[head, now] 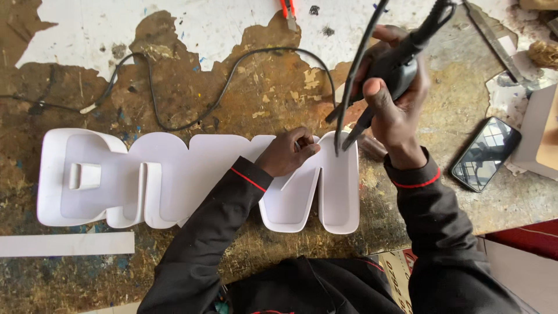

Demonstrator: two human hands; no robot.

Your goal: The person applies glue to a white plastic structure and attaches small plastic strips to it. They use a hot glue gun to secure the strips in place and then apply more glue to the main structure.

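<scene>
A white formed-plastic sign piece (174, 180), shaped as joined letters with raised walls, lies on the worn brown workbench (261, 87). My left hand (288, 152) rests with bent fingers on the upper edge of its right-most letter, pressing it down. My right hand (395, 93) grips a black corded hand tool (401, 64) with a thin dark tip (337, 148). That tip points down and meets the top edge of the letter's right wall, just right of my left hand. The tool's black cord runs up out of view.
A black cable (174, 110) loops across the bench behind the sign. A dark phone (485, 154) lies at the right, near white boards (537, 134). A white strip (64, 244) lies at the lower left. Orange-handled pliers (288, 11) and a metal blade (494, 40) sit at the top.
</scene>
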